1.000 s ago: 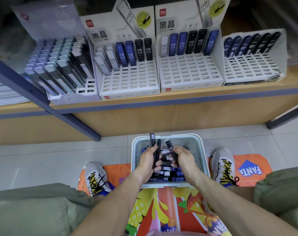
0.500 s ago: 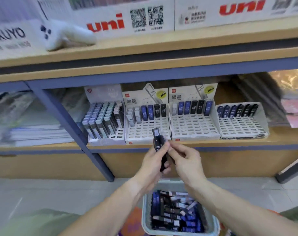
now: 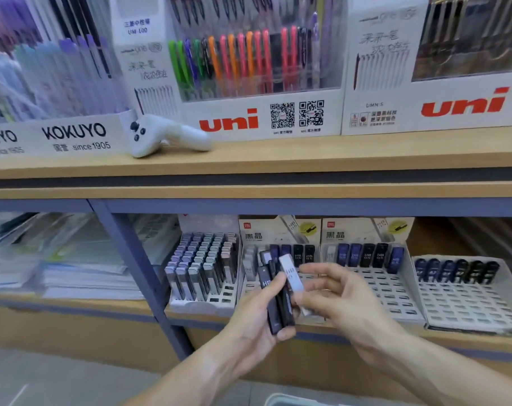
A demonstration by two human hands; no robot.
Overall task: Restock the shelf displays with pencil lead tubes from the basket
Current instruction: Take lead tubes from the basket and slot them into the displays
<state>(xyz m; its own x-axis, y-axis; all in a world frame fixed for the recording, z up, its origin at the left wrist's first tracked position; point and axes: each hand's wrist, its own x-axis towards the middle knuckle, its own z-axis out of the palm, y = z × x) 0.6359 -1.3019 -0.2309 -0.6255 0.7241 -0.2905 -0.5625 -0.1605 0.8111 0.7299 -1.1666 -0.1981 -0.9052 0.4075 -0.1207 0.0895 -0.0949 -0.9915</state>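
Forearms bare; no sleeves; hands ungloved, ringless

Our left hand grips a bunch of dark tubes, thumb across them; our right hand pinches a white tube just beside that grip

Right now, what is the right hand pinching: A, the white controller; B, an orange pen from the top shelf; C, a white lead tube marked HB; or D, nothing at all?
C: the right hand pinches a white lead tube marked HB, beside the dark tubes that the left hand holds in front of the shelf displays.
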